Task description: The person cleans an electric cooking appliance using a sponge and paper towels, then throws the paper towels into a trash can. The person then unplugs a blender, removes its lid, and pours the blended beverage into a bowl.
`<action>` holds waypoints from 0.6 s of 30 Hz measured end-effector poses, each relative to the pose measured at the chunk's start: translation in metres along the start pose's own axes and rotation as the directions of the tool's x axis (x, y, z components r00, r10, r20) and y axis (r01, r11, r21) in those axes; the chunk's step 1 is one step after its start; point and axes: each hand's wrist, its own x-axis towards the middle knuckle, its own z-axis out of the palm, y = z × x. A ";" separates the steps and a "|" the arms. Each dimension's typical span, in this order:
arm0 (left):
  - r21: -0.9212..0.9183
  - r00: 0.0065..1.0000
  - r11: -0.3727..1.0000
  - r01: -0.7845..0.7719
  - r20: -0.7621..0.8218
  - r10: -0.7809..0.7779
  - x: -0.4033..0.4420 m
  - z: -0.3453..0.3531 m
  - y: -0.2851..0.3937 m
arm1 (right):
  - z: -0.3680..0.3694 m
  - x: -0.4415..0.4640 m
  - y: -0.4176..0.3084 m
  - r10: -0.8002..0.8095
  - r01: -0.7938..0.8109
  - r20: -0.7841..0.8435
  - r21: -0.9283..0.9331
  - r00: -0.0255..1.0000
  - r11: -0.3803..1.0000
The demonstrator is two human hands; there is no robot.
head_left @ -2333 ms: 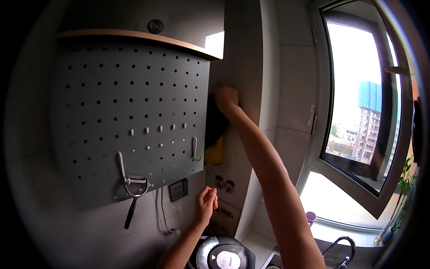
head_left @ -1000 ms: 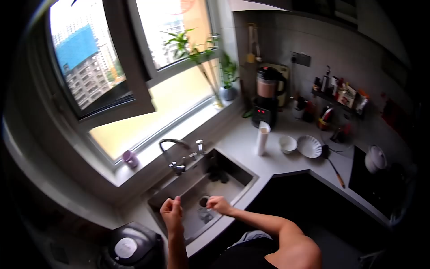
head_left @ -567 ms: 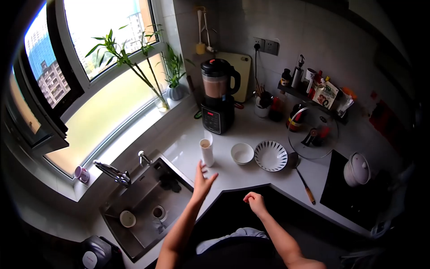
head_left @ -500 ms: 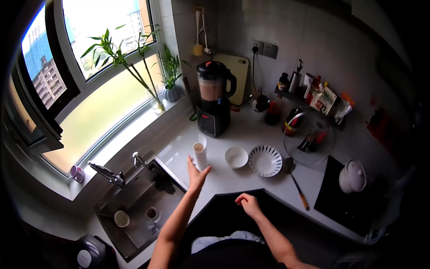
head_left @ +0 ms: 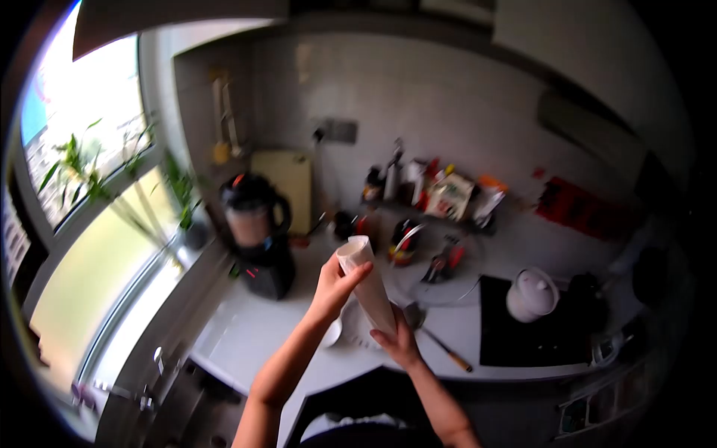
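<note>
A slim white roll (head_left: 371, 297) is held tilted in the air above the counter, a loose edge of its sheet sticking up at the top. Whether it is paper or film I cannot tell. My left hand (head_left: 336, 285) grips its upper end, thumb across the front. Lower down, my right hand (head_left: 398, 342) is closed around the bottom end. Behind the roll and my hands, a patterned plate (head_left: 358, 328) and a white bowl (head_left: 331, 334) are partly hidden on the counter.
A blender (head_left: 256, 231) with brownish contents stands at the back left, before a cutting board (head_left: 287, 187). A glass lid (head_left: 448, 287) and a spatula (head_left: 446, 349) lie to the right, near a white pot (head_left: 532, 295) on the black cooktop (head_left: 508, 343). The sink (head_left: 190, 407) is lower left.
The white roll, standing on the counter before, has been lifted and tilted. My left hand has closed on it and my right hand has joined at its lower end. The view has turned right.
</note>
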 end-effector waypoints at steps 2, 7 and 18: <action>-0.041 0.991 0.997 -0.065 0.113 0.069 0.033 0.028 0.009 | -0.021 0.016 -0.006 -0.135 0.132 -0.195 -0.028 0.971 0.991; -0.093 0.916 0.966 -0.239 0.309 0.257 0.125 0.117 0.065 | -0.088 0.035 -0.083 -0.101 0.182 -0.547 0.096 0.831 0.979; -0.366 0.819 0.737 -0.568 -0.336 0.465 0.259 0.085 0.238 | -0.190 0.113 -0.245 -0.711 0.439 -0.287 -0.622 0.642 0.648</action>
